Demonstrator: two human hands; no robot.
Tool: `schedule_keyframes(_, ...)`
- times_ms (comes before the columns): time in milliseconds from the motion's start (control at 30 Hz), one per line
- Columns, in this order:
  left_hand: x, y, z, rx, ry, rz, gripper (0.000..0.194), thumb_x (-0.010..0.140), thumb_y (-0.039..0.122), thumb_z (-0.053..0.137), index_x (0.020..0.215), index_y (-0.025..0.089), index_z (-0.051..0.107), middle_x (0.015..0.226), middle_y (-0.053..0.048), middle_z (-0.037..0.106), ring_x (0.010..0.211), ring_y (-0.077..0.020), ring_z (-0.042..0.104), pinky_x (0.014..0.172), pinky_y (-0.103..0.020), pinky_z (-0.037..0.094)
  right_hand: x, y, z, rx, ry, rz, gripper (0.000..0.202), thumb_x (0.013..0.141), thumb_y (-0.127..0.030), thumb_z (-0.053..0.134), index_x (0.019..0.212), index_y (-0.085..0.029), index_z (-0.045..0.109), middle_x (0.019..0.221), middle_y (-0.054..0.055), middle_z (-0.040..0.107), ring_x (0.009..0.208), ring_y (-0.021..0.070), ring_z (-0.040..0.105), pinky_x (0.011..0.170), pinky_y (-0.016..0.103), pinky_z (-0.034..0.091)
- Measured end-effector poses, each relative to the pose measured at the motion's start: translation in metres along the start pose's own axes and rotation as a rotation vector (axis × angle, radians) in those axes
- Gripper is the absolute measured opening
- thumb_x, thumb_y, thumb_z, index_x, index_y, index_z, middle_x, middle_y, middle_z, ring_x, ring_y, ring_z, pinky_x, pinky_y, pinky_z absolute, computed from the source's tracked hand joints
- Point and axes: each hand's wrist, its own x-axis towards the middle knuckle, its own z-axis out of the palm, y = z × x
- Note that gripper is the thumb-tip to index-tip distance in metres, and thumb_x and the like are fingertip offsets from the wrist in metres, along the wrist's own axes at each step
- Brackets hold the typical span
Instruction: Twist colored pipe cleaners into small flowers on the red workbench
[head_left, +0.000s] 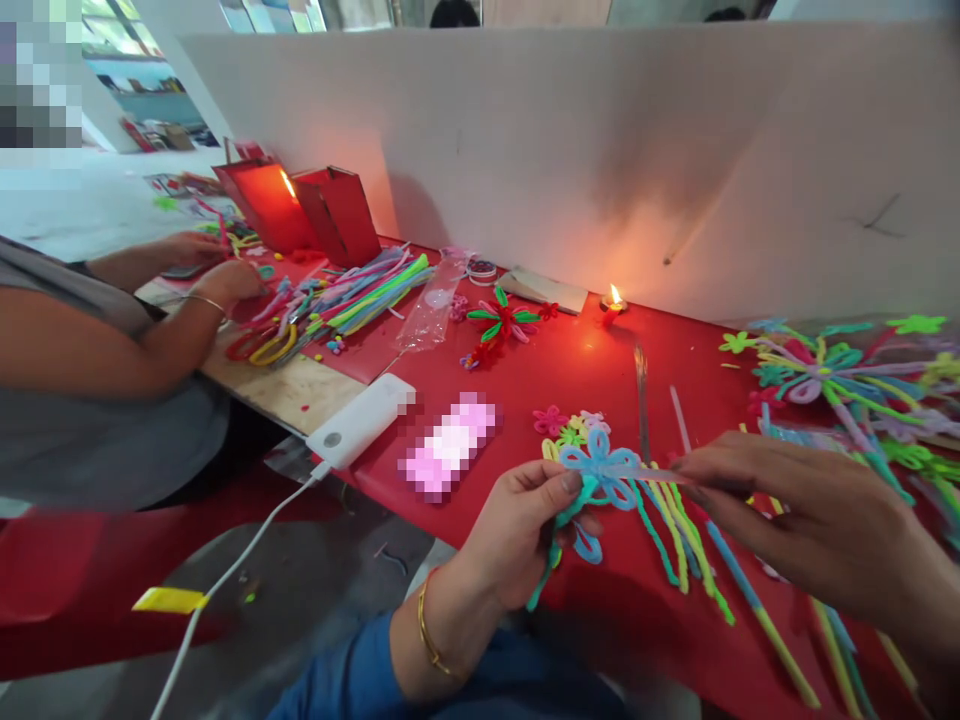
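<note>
My left hand [517, 525] pinches a light-blue pipe-cleaner flower [598, 445] between thumb and fingers. A second blue loop and teal stems hang below that grip. My right hand [802, 520] is closed on a translucent glue stick [649, 474], whose far end reaches the flower's middle; whether it touches cannot be made out. Under and beside the flower lie several yellow, green and teal pipe-cleaner stems [686, 535]. Just behind are small pipe-cleaner flowers, one of them a red flower [551, 420].
A lit candle [614, 308] burns near the wall. Another translucent stick [679, 420] and thin wires [641, 400] lie on the red table [510, 385]. Finished flowers [825, 370] are heaped at right. A white power strip [360, 420] sits left, near a co-worker's hands [225, 285] and scissors [274, 345].
</note>
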Motion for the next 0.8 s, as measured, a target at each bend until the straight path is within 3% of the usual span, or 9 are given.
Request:
schedule_keyframes(333, -0.019, 0.0, 0.009, 0.03, -0.048, 0.018, 0.029, 0.061, 0.036, 0.073, 0.063, 0.012, 0.058, 0.052, -0.002, 0.062, 0.046, -0.0099, 0.057, 0.041, -0.017, 0.033, -0.013, -0.019, -0.013, -0.009, 0.039, -0.069, 0.015, 0.078, -0.015, 0.051, 0.086, -0.026, 0.059, 0.067, -0.002, 0.066, 0.056, 0.012, 0.062, 0.051, 0.022, 0.048)
schedule_keyframes(600, -0.028, 0.0, 0.012, 0.151, -0.06, 0.016, 0.023, 0.065, 0.032, 0.071, 0.067, 0.013, 0.058, 0.057, -0.001, 0.062, 0.049, -0.0098, 0.059, 0.039, -0.016, 0.023, -0.023, -0.027, -0.015, -0.058, 0.031, -0.032, 0.013, 0.079, -0.016, 0.051, 0.084, -0.024, 0.06, 0.069, -0.001, 0.065, 0.058, 0.0119, 0.062, 0.053, 0.022, 0.046)
schedule_keyframes(800, -0.032, 0.001, 0.014, 0.291, -0.074, 0.048, 0.026, 0.063, 0.034, 0.071, 0.066, 0.013, 0.058, 0.058, -0.002, 0.062, 0.049, -0.0102, 0.059, 0.04, -0.018, 0.024, -0.027, -0.032, -0.014, -0.107, 0.026, 0.029, 0.014, 0.081, -0.019, 0.049, 0.087, -0.025, 0.06, 0.073, 0.0, 0.069, 0.061, 0.0142, 0.064, 0.053, 0.024, 0.047)
